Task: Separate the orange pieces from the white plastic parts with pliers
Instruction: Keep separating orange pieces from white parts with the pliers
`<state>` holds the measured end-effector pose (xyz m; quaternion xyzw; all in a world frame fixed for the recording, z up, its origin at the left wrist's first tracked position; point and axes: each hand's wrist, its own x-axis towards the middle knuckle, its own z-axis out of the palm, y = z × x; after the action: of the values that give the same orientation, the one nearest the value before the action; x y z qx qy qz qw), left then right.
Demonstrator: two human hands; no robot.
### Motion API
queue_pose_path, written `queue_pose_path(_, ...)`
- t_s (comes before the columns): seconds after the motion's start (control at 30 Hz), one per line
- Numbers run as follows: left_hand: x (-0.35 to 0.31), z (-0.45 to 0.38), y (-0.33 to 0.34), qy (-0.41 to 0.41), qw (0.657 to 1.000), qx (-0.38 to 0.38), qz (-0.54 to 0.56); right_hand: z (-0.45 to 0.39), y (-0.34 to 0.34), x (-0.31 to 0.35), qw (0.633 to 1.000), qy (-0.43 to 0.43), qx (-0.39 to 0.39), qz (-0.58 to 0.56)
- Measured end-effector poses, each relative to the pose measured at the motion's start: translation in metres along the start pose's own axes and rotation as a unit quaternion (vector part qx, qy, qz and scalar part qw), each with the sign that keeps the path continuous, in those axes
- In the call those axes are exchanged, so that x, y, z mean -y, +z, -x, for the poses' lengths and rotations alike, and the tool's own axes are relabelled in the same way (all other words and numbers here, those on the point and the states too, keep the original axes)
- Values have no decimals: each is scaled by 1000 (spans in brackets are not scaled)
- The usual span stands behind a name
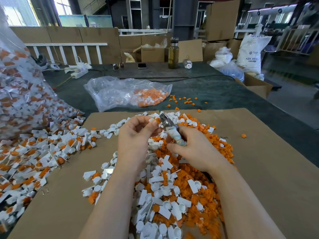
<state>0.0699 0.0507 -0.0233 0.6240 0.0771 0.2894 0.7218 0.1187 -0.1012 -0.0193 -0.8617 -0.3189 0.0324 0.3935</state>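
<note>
Under both hands, a cardboard sheet (259,169) carries a heap of white plastic parts (162,200) and orange pieces (195,200). Right hand (195,150) curls its fingers round the pliers (170,129). Just left of the plier tips, left hand (136,133) pinches one white-and-orange part (154,120) between thumb and fingertips.

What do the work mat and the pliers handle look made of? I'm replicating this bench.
Work mat: corrugated cardboard by the look, matte brown with a centre seam. Pliers: dull grey metal head; handle seemingly wrapped in pale tape or cloth, wrinkled, gripped by the right hand.
</note>
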Motion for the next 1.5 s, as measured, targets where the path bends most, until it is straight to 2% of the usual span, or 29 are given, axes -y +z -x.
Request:
queue_pose_path(0.7,1,0,-1,-3,1000,2,17,-4,12,-8,998,-16,-18,62)
queue_pose_path(0.83,-1,-1,-2,-31,999,16,32,-6,14,-11,996,-20,-31,80)
queue_pose_path(0.9,-4,-2,-6,-76,995,3,64,-6,16,-12,993,-21,-47,109)
queue_pose_path(1.0,-10,-9,-24,-187,960,-100,181,-7,17,-14,987,-19,-76,141)
queue_pose_path(1.1,-14,-19,-52,-243,893,-226,305,-7,16,-15,984,-10,-94,153)
queue_pose_path(1.2,-11,-28,-75,-235,818,-303,428,-8,15,-15,982,-10,-98,163)
queue_pose_path(1.27,-7,-32,-86,-222,785,-339,468,-7,16,-16,981,-10,-98,166)
queue_pose_path(1.4,-1,-34,-96,-175,747,-366,527,-7,16,-16,979,-3,-91,182)
queue_pose_path(1.5,-1,-33,-95,-149,741,-363,544,-8,16,-16,979,1,-93,183)
